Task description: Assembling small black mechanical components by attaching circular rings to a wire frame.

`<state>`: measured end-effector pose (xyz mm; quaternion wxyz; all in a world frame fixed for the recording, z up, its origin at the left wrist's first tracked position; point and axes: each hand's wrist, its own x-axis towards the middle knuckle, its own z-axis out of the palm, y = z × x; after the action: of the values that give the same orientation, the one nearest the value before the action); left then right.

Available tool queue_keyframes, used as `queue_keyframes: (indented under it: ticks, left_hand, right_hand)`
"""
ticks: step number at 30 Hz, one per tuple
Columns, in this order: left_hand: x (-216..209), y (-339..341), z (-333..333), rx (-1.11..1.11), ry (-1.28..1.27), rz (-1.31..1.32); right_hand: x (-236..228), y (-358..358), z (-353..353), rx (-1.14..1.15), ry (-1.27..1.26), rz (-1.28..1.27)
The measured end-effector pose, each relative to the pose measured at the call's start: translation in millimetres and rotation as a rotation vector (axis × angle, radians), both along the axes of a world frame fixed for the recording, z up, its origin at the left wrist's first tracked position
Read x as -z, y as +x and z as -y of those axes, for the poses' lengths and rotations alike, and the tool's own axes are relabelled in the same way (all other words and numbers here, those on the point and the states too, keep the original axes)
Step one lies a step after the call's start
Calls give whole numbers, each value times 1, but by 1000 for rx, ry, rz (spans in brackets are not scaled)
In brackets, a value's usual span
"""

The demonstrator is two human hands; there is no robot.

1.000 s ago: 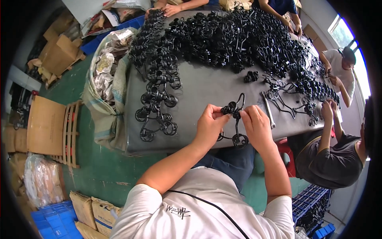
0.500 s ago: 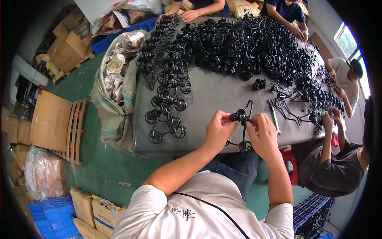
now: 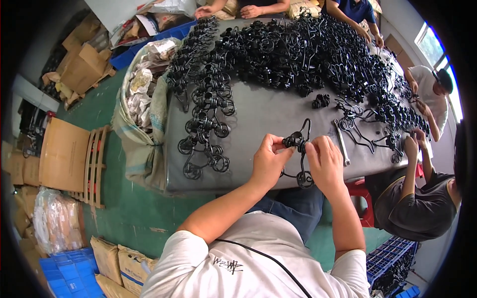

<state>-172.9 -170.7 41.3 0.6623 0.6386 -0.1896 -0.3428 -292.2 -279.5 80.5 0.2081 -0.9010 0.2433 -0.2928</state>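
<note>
Between my hands, over the table's near edge, is a black wire bracket (image 3: 297,139) with a round clamp at its middle. One bent rod points up and a coiled ring hangs below. My left hand (image 3: 270,161) pinches the clamp's left end between thumb and fingers. On the other side my right hand (image 3: 325,161) closes on the clamp's right end, its fingertips partly hiding the part. A metal wrench (image 3: 342,142) lies on the table just beyond my right hand. Left of my hands, a row of similar black brackets (image 3: 202,130) runs away from me.
A large heap of black wire parts (image 3: 293,54) covers the far part of the grey table (image 3: 258,111). A small black clamp (image 3: 321,101) lies apart from it. A woven sack (image 3: 141,149) stands against the left edge. Co-workers' hands (image 3: 411,145) work along the right and far sides.
The bracket and both hands have shifted very slightly, with the grip unchanged. At the far side, a co-worker's hands have moved apart.
</note>
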Motion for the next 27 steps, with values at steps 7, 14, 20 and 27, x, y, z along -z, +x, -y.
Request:
queue_keyframes:
  ticks: [7,14,20,27]
  left_hand:
    - [22,-1,5,-39,-26,198]
    - [13,-1,1,-91,-28,291]
    - [17,3,-2,-156,37,491]
    - [23,24,9,-14,123,335]
  right_hand:
    - [3,-1,16,67,572,-254]
    - [24,5,1,43,500,-14]
    - [29,9,15,-95,1447,96]
    - [82,-60,122,408,-109,-611]
